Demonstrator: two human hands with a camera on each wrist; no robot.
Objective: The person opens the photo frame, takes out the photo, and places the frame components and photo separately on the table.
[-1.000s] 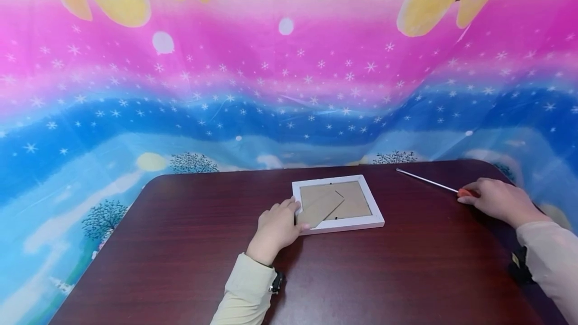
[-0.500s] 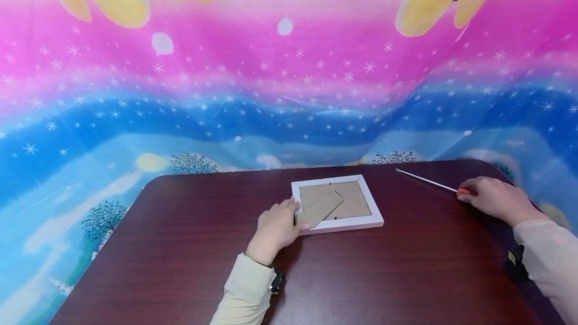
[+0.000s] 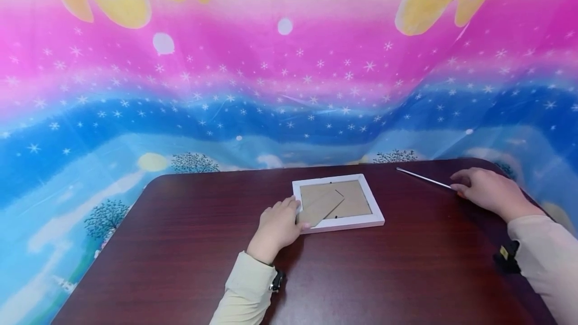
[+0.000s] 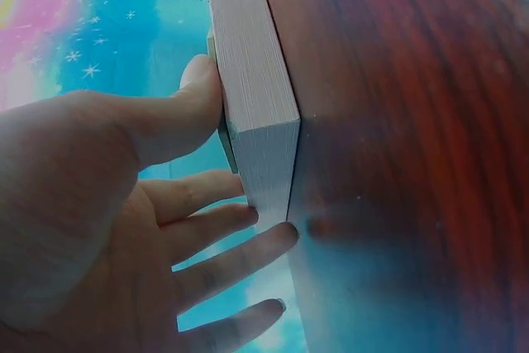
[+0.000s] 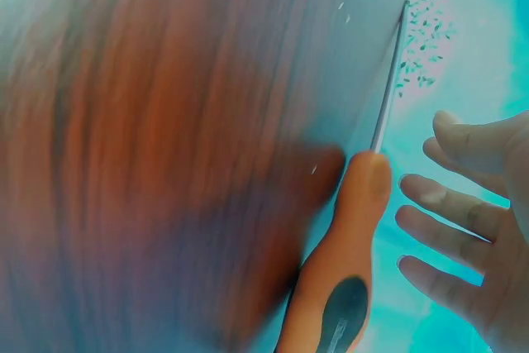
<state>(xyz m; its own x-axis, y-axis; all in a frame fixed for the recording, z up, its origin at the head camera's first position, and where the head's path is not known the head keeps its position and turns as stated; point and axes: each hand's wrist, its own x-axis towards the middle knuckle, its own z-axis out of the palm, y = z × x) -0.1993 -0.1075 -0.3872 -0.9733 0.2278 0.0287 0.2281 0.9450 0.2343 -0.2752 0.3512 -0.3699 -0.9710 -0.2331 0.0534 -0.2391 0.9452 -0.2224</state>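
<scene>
A white picture frame (image 3: pixel 353 221) lies face down on the table, its brown backing board (image 3: pixel 358 199) and slanting stand flap (image 3: pixel 319 207) showing. My left hand (image 3: pixel 277 225) holds its near left corner. In the left wrist view the thumb (image 4: pixel 201 93) presses on the back and the fingers lie along the side. To the right lies a screwdriver (image 3: pixel 424 178) with a metal shaft and, in the right wrist view, an orange handle (image 5: pixel 354 204) with a dark inset. My right hand (image 3: pixel 489 192) hovers just over that handle, fingers spread and apart from it.
The dark red-brown wooden table (image 3: pixel 189 245) has rounded far corners. Behind it hangs a colourful cloth backdrop (image 3: pixel 253 84) with snowflakes, reaching down to the table's far edge. Black straps with small devices (image 3: pixel 508 257) sit at both wrists.
My right hand has let go of the screwdriver handle and lifted slightly, its fingers spreading. The screwdriver stays in place. The left hand and the picture frame have not moved.
</scene>
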